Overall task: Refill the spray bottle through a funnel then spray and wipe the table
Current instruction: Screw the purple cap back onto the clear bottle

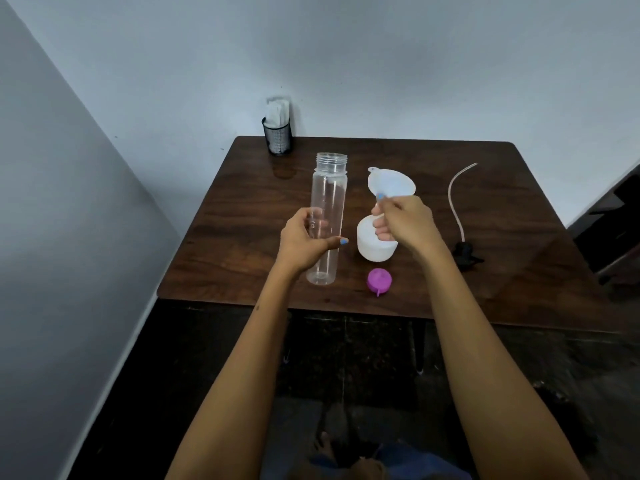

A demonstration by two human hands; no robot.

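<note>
A tall clear spray bottle (327,199) stands upright and uncapped on the dark wooden table (519,271). My left hand (306,240) grips its lower half. My right hand (403,221) pinches the spout of a white translucent funnel (391,183), holding it in the air to the right of the bottle, wide end away from me. Under that hand sits a white container (375,249). The black spray head with its long pale dip tube (457,202) lies on the table at the right.
A purple cap (379,280) lies near the table's front edge. A black mesh holder with white napkins (277,133) stands at the back left corner against the wall. Walls close in behind and on the left. A dark object stands at the right edge.
</note>
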